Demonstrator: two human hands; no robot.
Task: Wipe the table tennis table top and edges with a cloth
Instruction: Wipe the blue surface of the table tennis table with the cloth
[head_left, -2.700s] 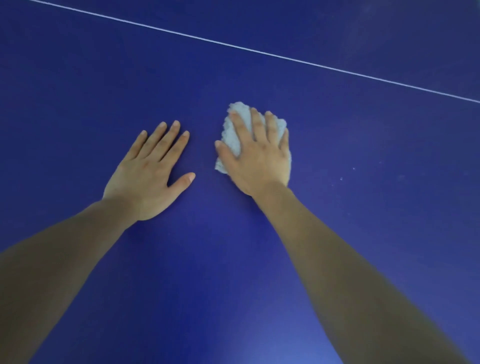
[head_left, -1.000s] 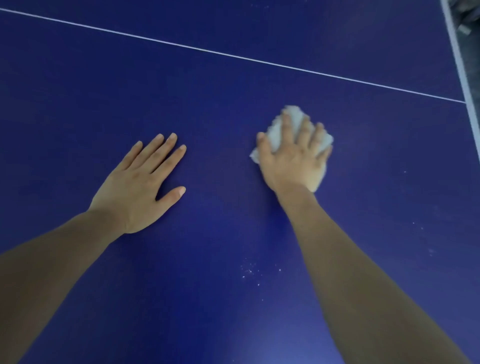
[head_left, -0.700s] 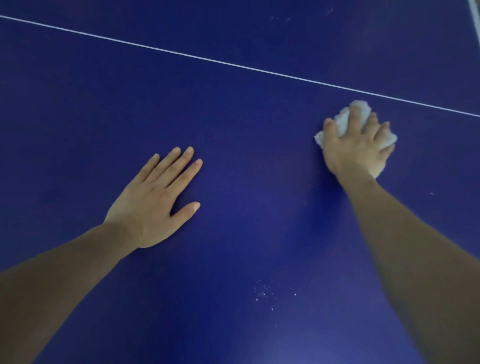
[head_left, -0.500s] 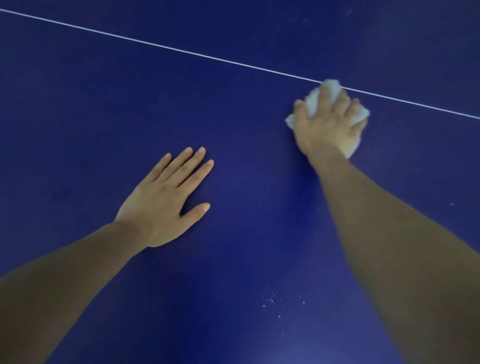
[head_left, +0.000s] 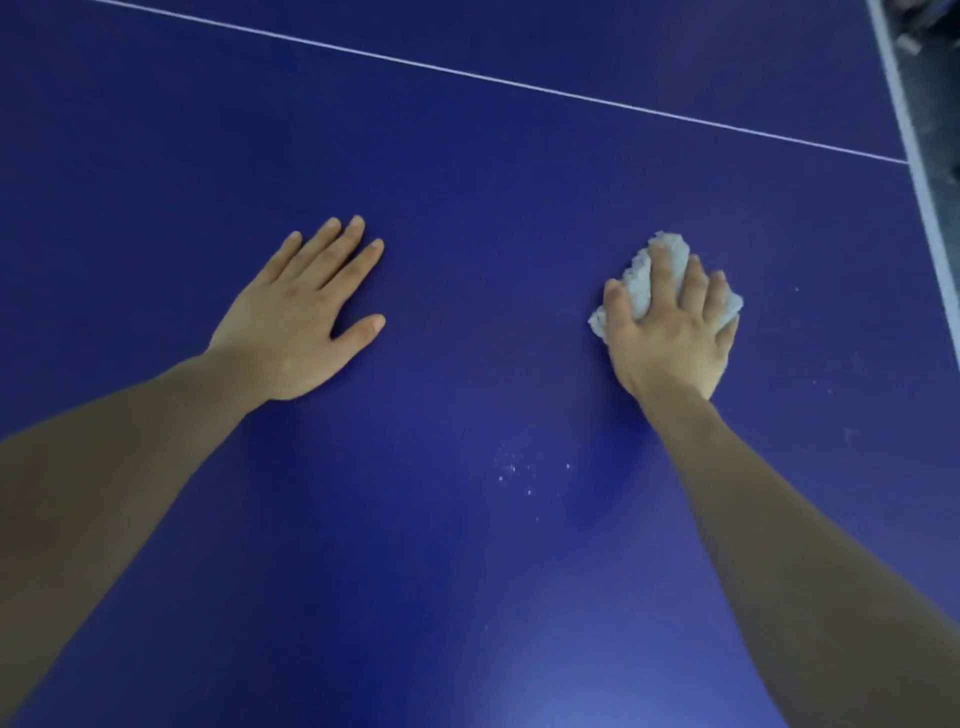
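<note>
The dark blue table tennis table top (head_left: 467, 218) fills the view. My right hand (head_left: 672, 332) presses a crumpled white cloth (head_left: 641, 283) flat against the table at the right; most of the cloth is hidden under the palm and fingers. My left hand (head_left: 304, 312) lies flat on the table at the left, palm down, fingers spread a little, holding nothing. A small scatter of white specks (head_left: 511, 470) sits on the surface between my forearms, nearer to me than the cloth.
A thin white centre line (head_left: 467, 75) runs across the table beyond both hands. The table's white right edge stripe (head_left: 914, 156) shows at the upper right, with dark floor (head_left: 943, 104) beyond it. A few faint specks (head_left: 815, 384) lie right of the cloth.
My right hand has pulled the cloth back from the white line towards me and to the right. My left hand has stayed flat in place. The table's right edge has come back into view.
</note>
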